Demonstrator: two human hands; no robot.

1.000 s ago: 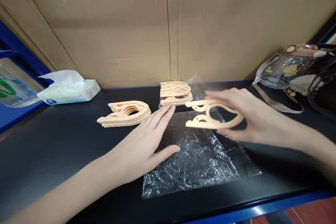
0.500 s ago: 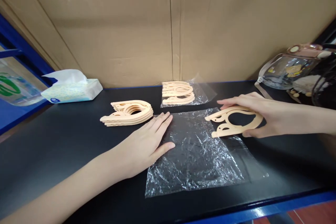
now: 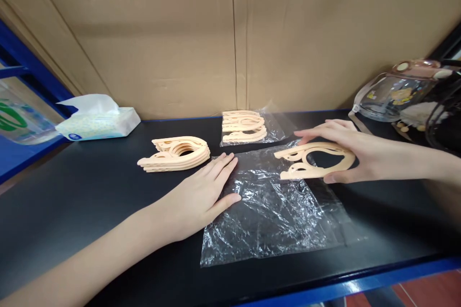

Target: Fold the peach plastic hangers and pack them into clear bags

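Observation:
My left hand (image 3: 203, 196) lies flat, fingers stretched out, on the left edge of a clear plastic bag (image 3: 266, 216). In my right hand (image 3: 345, 148) is a cream folding hanger (image 3: 309, 172), folded up, gripped at its rounded end between thumb and fingers. Its two narrow ends point left over the upper right part of the bag. A stack of several like folding hangers (image 3: 183, 160) rests on the table just beyond my left fingertips. Behind the flat bag, more hangers (image 3: 245, 127) lie inside another clear bag.
A tissue pack (image 3: 101, 124) stands at the back left of the black table (image 3: 72, 211). A clear bottle with a strap (image 3: 392, 93) stands at the back right beside a dark item. Cardboard (image 3: 162, 38) forms the back wall.
My right hand has moved slightly left with the folding hanger, further over the bag. The bag's surface has wrinkled and shifted a little. My left hand stays in place.

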